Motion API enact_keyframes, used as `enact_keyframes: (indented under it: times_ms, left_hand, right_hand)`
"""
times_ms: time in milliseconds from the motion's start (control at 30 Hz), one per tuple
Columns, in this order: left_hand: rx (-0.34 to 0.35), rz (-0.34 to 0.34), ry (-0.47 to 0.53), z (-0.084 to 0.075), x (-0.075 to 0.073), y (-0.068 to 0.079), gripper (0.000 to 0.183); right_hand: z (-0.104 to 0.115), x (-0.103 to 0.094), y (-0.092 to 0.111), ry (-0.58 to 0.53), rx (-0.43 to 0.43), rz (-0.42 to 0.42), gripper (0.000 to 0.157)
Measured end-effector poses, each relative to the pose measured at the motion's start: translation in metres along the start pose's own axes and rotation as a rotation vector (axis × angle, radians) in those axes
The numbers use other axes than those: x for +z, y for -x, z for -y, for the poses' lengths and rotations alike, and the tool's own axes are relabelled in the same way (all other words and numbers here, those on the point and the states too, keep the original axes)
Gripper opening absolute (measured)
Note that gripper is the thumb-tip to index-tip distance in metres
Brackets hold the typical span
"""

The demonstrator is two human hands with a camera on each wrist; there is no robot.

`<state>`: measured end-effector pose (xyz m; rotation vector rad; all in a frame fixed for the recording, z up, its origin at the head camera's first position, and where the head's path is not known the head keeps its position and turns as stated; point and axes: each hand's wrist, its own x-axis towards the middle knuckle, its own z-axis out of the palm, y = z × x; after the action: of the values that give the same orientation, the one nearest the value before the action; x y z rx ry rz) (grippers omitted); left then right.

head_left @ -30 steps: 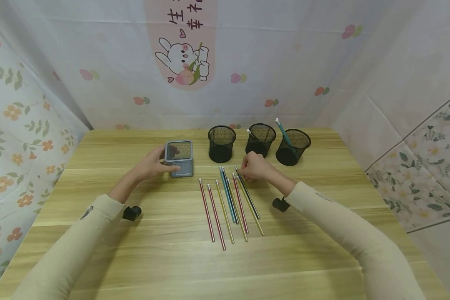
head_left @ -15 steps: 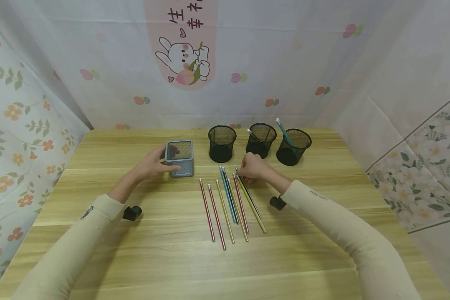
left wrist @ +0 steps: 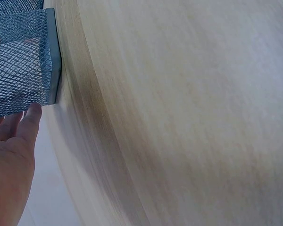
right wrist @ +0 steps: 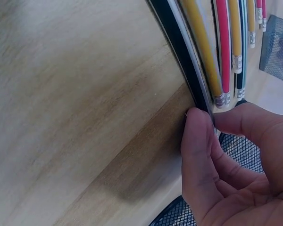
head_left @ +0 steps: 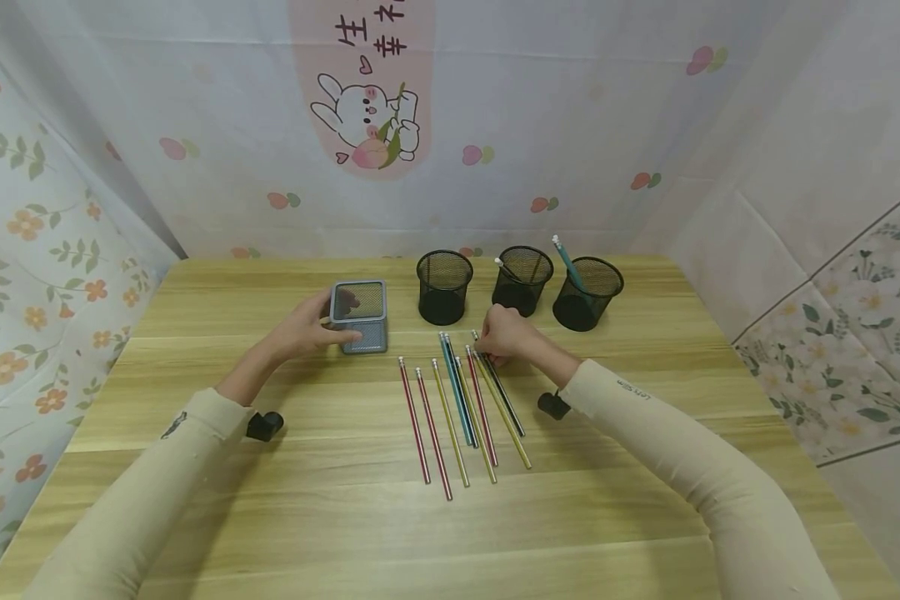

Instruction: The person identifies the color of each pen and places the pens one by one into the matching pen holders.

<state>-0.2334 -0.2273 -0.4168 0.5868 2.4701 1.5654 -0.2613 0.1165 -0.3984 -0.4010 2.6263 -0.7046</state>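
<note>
In the head view, the left hand [head_left: 300, 333] grips the gray mesh holder [head_left: 375, 335]. Right of that holder, a teal pencil [head_left: 570, 263] and a dark pencil [head_left: 507, 270] stand in separate black cups, seemingly done; nine pencils [head_left: 449, 418] remain on the counter [head_left: 330, 517].

The left wrist view shows fingers against the holder's mesh.

In the right wrist view, the right hand [right wrist: 240, 162] pinches a black pencil [right wrist: 182, 59], the farthest from the holder.
</note>
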Motion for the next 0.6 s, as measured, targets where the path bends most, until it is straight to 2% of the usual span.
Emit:
enact_keyframes:
  times_ms: [333,600]
  left_hand:
    - [0.001,0.009,-0.008,0.0005,0.0,-0.0003,0.067]
    - [0.003,0.007,-0.024,0.0007,-0.0003,0.0001,0.064]
  right_hand:
    - [-0.0009,0.0075,-0.0045,0.145,-0.007,-0.031,0.039]
    - [-0.002,0.0075,-0.0031,0.195,-0.026,-0.011,0.037]
